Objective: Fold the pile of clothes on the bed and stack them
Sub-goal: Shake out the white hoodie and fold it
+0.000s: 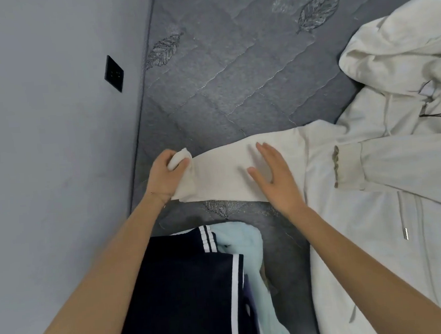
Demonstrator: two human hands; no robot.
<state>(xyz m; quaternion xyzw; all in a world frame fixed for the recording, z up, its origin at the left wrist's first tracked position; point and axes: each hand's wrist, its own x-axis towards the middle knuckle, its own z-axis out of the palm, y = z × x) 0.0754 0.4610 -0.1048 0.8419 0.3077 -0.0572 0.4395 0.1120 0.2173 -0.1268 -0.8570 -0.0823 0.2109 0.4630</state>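
Observation:
A cream hoodie [386, 171] lies spread on the grey quilted mattress [233, 69], its hood at the upper right and one sleeve [222, 172] stretched out to the left. My left hand [162, 174] is shut on that sleeve's cuff. My right hand [277, 176] rests flat, fingers apart, on the sleeve nearer the shoulder. The other sleeve's cuff [347, 168] lies folded across the hoodie's chest. Near me a folded navy garment with white stripes [186, 294] sits on top of a pale blue garment [248, 245].
A grey wall [51, 152] runs along the bed's left side and carries a black square wall plate [114, 73]. Hoodie drawstrings with metal tips [405, 232] lie on its front. Bare mattress shows beyond the sleeve.

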